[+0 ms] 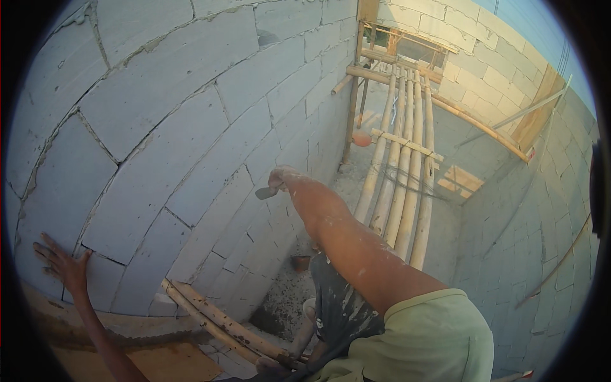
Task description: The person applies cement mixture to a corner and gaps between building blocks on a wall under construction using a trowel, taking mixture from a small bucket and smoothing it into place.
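My left hand lies with spread fingers against the pale block wall, near a mortar joint at the lower left. My right arm reaches out ahead, and my right hand is closed around a small trowel. Its grey blade points left toward the wall; I cannot tell whether it touches the blocks. Most of the trowel's handle is hidden in my fingers. Rough mortar lines and a few open gaps run between the blocks.
Bamboo poles tied with a crosspiece stretch ahead over the lower floor. More bamboo poles lie below me by the wall. A reddish round object and a brown container are further down. Another block wall stands on the right.
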Available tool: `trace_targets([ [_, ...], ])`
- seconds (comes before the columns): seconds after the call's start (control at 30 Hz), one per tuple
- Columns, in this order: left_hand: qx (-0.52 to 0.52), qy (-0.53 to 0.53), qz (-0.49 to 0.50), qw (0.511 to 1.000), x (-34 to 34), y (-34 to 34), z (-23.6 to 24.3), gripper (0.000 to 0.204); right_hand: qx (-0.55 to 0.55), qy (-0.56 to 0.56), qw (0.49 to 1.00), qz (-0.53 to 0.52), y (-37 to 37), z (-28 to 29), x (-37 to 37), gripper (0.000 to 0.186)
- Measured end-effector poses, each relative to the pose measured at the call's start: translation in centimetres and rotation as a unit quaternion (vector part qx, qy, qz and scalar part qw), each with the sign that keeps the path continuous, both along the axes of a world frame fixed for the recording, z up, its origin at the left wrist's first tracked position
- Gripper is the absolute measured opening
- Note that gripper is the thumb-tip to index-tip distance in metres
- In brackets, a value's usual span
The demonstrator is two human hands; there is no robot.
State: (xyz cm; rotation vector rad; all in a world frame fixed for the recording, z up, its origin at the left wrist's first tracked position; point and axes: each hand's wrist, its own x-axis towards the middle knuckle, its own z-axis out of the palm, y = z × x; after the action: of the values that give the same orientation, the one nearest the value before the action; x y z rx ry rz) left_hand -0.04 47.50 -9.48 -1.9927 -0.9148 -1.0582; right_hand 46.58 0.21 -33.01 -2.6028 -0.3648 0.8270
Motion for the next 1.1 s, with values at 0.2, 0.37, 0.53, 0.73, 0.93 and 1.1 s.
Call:
trace_targets([
  [0.2, 0.003, 0.003, 0.001, 1.000, 0.1, -0.7, 0.2, 0.146, -0.041, 0.025, 0.999, -0.006, 0.2, 1.4, -0.3, 0.028],
  [0.37, -0.003, -0.004, -0.011, 1.000, 0.2, -0.5, 0.2, 0.146, -0.044, 0.016, 0.998, 0.052, 0.2, 0.7, 0.0, 0.040],
  [0.53, 0.006, -0.001, 0.007, 1.000, 0.2, 0.0, 0.1, 0.146, -0.071, 0.014, 0.996, 0.058, 0.7, 0.3, 0.6, 0.042],
  [0.73, 0.001, -0.005, 0.003, 1.000, 0.2, 0.0, 0.0, 0.146, -0.078, 0.007, 0.996, 0.047, 1.1, -0.1, 0.7, 0.033],
  [0.93, 0.009, -0.005, 0.002, 1.000, 0.2, -0.1, 0.0, 0.145, -0.086, 0.008, 0.994, 0.061, 1.4, -1.2, 1.7, 0.030],
  [1.1, 0.005, -0.006, 0.006, 1.000, 0.3, -0.2, 0.0, 0.145, -0.004, 0.038, 0.999, 0.023, 1.3, -3.6, 2.9, 0.033],
])
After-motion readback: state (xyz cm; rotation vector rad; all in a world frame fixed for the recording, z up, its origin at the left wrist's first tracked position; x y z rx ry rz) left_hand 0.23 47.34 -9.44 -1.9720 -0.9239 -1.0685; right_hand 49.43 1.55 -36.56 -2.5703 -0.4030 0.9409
